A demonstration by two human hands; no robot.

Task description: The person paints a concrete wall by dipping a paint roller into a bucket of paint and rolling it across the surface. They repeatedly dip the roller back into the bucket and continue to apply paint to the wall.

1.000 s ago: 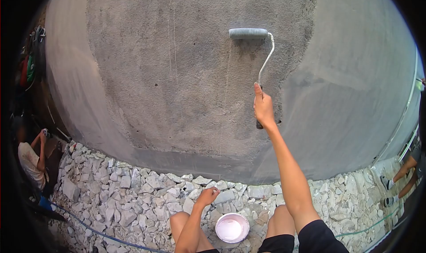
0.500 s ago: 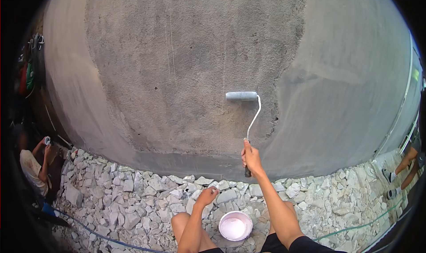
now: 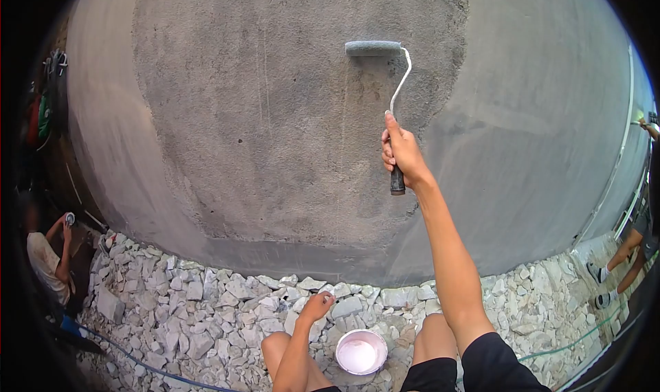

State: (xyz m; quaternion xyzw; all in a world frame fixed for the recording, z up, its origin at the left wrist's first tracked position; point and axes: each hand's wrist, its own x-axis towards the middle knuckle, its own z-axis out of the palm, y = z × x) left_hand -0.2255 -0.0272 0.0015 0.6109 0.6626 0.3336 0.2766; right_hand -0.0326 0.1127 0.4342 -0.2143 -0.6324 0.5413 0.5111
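My right hand (image 3: 405,153) is wrapped round the black handle of a paint roller (image 3: 373,48) with a white bent wire frame. The roller's grey, damp-looking sleeve lies level against the rough grey wall (image 3: 289,131), in its upper middle. Low down, my left hand (image 3: 315,307) hangs over the rubble in front of my left knee, its fingers curled together. Whether it pinches something small cannot be made out. Between my knees stands a small bucket (image 3: 338,351) holding pale pinkish-white liquid.
Broken stones (image 3: 179,309) cover the ground along the wall's foot. At the left a person (image 3: 49,258) holds a small round object. Another person's legs (image 3: 622,254) show at the right edge. A blue hose (image 3: 151,370) and a green hose (image 3: 550,351) cross the rubble.
My right hand has moved the roller well up the wall, leaving a darker patch below it. My left hand stays nearly where it was. A hand has appeared at the far right edge.
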